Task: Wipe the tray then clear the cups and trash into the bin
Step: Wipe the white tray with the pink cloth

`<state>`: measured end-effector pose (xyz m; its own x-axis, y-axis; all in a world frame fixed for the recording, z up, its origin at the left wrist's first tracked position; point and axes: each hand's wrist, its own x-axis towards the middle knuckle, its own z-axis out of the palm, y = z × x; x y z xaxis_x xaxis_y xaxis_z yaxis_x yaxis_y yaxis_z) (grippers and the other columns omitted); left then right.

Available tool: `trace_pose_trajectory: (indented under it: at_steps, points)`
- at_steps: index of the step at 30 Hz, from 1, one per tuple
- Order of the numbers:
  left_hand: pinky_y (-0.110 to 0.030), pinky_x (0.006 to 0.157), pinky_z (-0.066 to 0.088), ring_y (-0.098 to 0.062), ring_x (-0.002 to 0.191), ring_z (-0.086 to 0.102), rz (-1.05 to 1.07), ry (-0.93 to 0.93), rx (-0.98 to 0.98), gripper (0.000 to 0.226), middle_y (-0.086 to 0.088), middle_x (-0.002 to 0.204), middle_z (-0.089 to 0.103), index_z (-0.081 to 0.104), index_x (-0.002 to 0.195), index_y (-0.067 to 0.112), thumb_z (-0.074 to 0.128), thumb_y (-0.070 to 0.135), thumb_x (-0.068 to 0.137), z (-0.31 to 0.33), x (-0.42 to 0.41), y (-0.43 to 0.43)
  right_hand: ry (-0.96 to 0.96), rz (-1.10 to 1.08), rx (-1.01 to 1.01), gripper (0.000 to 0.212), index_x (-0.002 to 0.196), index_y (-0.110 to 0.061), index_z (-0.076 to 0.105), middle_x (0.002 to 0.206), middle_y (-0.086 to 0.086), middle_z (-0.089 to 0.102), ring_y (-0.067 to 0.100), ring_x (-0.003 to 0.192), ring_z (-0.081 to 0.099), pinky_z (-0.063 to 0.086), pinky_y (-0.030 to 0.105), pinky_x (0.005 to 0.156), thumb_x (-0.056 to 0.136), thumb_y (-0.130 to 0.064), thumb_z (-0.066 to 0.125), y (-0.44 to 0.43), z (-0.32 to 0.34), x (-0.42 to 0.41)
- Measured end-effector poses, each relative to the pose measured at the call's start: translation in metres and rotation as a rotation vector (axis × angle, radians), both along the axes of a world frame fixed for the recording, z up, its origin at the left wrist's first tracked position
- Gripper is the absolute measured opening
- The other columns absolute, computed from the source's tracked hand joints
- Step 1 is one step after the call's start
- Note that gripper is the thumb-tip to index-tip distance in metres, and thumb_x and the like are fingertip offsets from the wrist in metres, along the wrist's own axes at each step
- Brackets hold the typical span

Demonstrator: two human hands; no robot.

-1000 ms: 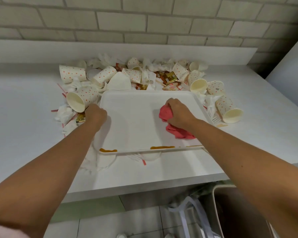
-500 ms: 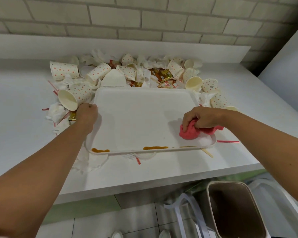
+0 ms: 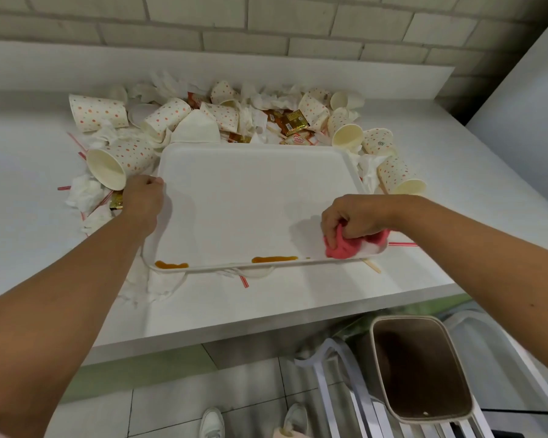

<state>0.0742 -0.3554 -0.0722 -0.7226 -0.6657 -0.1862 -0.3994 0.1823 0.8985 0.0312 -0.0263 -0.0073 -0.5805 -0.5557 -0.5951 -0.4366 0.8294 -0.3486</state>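
A white tray (image 3: 250, 197) lies on the white counter, with orange-brown smears (image 3: 274, 259) along its near rim. My left hand (image 3: 141, 199) grips the tray's left edge. My right hand (image 3: 356, 218) is shut on a crumpled pink cloth (image 3: 345, 248), pressed onto the tray's near right corner. Several dotted paper cups (image 3: 121, 159) lie tipped around the tray's far and side edges, mixed with crumpled napkins (image 3: 83, 192), sachets (image 3: 293, 121) and red straws. An open beige bin (image 3: 421, 368) stands on the floor below the counter's right end.
A brick wall and a low white ledge close off the back. A napkin, a red straw (image 3: 243, 281) and a wooden stirrer (image 3: 372, 267) lie by the tray's near edge. White chair frames (image 3: 339, 374) stand beside the bin. My shoes show on the tiled floor.
My right hand has dragged the pink cloth from the tray's middle to its near right corner. My left hand has stayed on the tray's left edge.
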Motion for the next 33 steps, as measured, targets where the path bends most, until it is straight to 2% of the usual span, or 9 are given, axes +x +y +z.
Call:
trace_pose_trajectory:
  at_steps: [6, 8, 11, 13, 15, 19, 24, 28, 33]
  points:
    - [-0.025, 0.073, 0.032, -0.006, 0.059, 0.034, 0.025, 0.002, -0.001, 0.036, 0.003, 0.067, 0.040, 0.040, 0.063, 0.018, 0.042, 0.015, 0.098, 0.004, 0.001, 0.003, 0.049, 0.024, 0.128, 0.048, 0.060, -0.030, 0.071, 0.092, -0.002, 0.071, 0.035, 0.092, 0.066, 0.055, 0.053, 0.076, 0.064, 0.005, 0.038, 0.007, 0.001, -0.001]
    - [-0.025, 0.067, 0.034, -0.006, 0.060, 0.034, 0.023, -0.007, 0.001, 0.035, 0.003, 0.067, 0.041, 0.041, 0.063, 0.018, 0.042, 0.015, 0.098, 0.005, 0.000, 0.002, 0.041, 0.049, 0.124, 0.049, 0.064, -0.030, 0.072, 0.094, -0.001, 0.071, 0.036, 0.091, 0.066, 0.055, 0.052, 0.075, 0.065, 0.005, 0.038, -0.004, -0.001, 0.004]
    - [-0.025, 0.066, 0.035, -0.007, 0.060, 0.035, 0.023, 0.000, 0.013, 0.035, 0.002, 0.067, 0.041, 0.042, 0.063, 0.018, 0.043, 0.015, 0.098, 0.005, 0.000, 0.003, 0.037, 0.008, 0.140, 0.048, 0.067, -0.028, 0.072, 0.096, 0.001, 0.070, 0.029, 0.085, 0.066, 0.057, 0.044, 0.067, 0.070, 0.007, 0.039, -0.004, 0.004, 0.006]
    - [-0.024, 0.065, 0.035, -0.007, 0.059, 0.034, 0.026, 0.007, 0.026, 0.035, 0.001, 0.066, 0.041, 0.042, 0.063, 0.017, 0.043, 0.014, 0.098, 0.004, 0.000, 0.003, 0.029, -0.060, 0.189, 0.046, 0.069, -0.023, 0.072, 0.087, 0.004, 0.071, 0.018, 0.056, 0.061, 0.048, 0.028, 0.045, 0.072, 0.009, 0.039, 0.006, 0.010, 0.003]
    - [-0.020, 0.057, 0.031, -0.008, 0.059, 0.034, 0.028, 0.015, 0.031, 0.036, 0.000, 0.065, 0.040, 0.041, 0.062, 0.017, 0.043, 0.014, 0.098, 0.004, 0.000, 0.003, 0.030, -0.108, 0.223, 0.045, 0.070, -0.017, 0.071, 0.080, 0.009, 0.071, 0.012, 0.039, 0.047, 0.034, 0.016, 0.036, 0.073, 0.012, 0.037, 0.015, 0.012, 0.002]
    - [-0.022, 0.058, 0.032, -0.010, 0.057, 0.034, 0.017, 0.010, 0.034, 0.036, -0.002, 0.064, 0.039, 0.041, 0.062, 0.017, 0.043, 0.015, 0.098, 0.003, 0.000, 0.002, 0.068, -0.077, 0.195, 0.044, 0.070, -0.020, 0.071, 0.084, 0.007, 0.071, 0.019, 0.056, 0.056, 0.043, 0.023, 0.044, 0.071, 0.010, 0.038, 0.012, 0.010, 0.004]
    - [-0.023, 0.064, 0.034, -0.008, 0.060, 0.035, 0.029, 0.029, 0.073, 0.024, 0.001, 0.066, 0.040, 0.049, 0.075, 0.011, 0.043, 0.014, 0.098, 0.003, 0.000, 0.001, 0.074, 0.005, 0.014, 0.045, 0.072, -0.037, 0.070, 0.094, 0.005, 0.070, 0.039, 0.085, 0.067, 0.058, 0.053, 0.070, 0.066, -0.004, 0.041, -0.015, -0.003, 0.012]
    - [-0.019, 0.057, 0.031, -0.006, 0.059, 0.034, 0.018, 0.049, 0.066, 0.034, 0.001, 0.066, 0.039, 0.041, 0.064, 0.017, 0.043, 0.013, 0.098, 0.001, 0.000, 0.001, 0.094, 0.069, -0.131, 0.043, 0.085, -0.026, 0.070, 0.100, -0.004, 0.064, 0.022, 0.090, 0.063, 0.057, 0.039, 0.076, 0.074, 0.005, 0.042, -0.040, -0.003, 0.027]
    - [-0.024, 0.077, 0.031, -0.009, 0.064, 0.038, 0.031, 0.062, 0.099, 0.021, 0.002, 0.068, 0.041, 0.050, 0.079, 0.008, 0.043, 0.012, 0.098, 0.000, -0.001, 0.000, 0.126, 0.112, -0.203, 0.037, 0.092, -0.017, 0.066, 0.092, -0.010, 0.056, 0.015, 0.087, 0.056, 0.050, 0.026, 0.074, 0.076, 0.008, 0.043, -0.059, -0.004, 0.037]
